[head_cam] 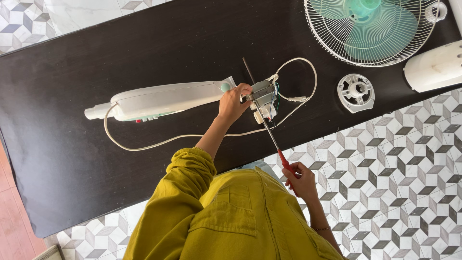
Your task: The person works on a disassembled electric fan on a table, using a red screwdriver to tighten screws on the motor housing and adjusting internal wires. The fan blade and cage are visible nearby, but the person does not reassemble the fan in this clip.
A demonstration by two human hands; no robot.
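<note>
Two hands work a small grey metal fan motor (262, 94) at the frame's centre, on the black bench (72, 159). The left hand (232, 102) closes its grip on the motor; the right hand (299, 179) grips a red-handled screwdriver (275, 144), its thin shaft angled into the motor. That tip could slip and nick the loose white cord (303, 98). Smooth white plastic stand (159, 100) lies left; a round wire grille (370, 29) sits upper right.

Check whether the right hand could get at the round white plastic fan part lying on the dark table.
Probably yes: the round white plastic part lies uncovered, but the right hand grips a red-handled screwdriver.
</note>
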